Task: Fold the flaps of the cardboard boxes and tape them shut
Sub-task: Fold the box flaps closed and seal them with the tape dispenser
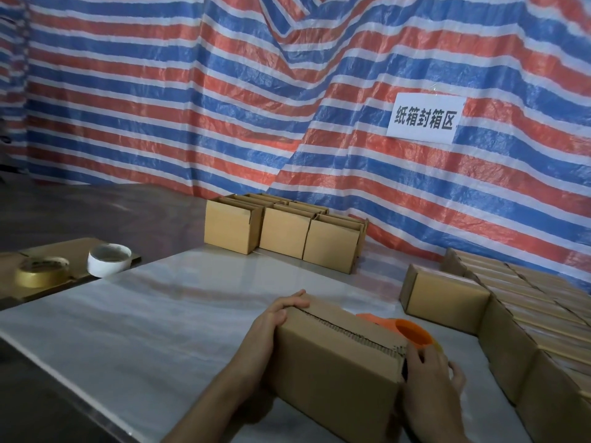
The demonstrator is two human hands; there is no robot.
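1. Head view: the cardboard box (335, 353) sat on the pale bench (160, 314), near the front, its lower near corner cut off by the frame edge; an orange tape dispenser (411, 332) was half hidden behind the box's right end; whether any finger touched it could not be told.
2. The left grip (278, 311), a bare hand, clasped the box's left end, fingers hooked over the top edge; the right grip (428, 378) clasped the right end, thumb on the top beside the seam, other fingers mostly hidden behind; the top flaps lay folded down, meeting along a raw-edged seam.
3. Three boxes (284, 238) stood at the bench's far edge against a striped tarp (224, 107) bearing a paper sign (425, 118); rows of boxes (527, 314) crowded the right side; a white tape roll (108, 260) and a tan tape roll (43, 271) rested far left on a cardboard sheet (76, 247).
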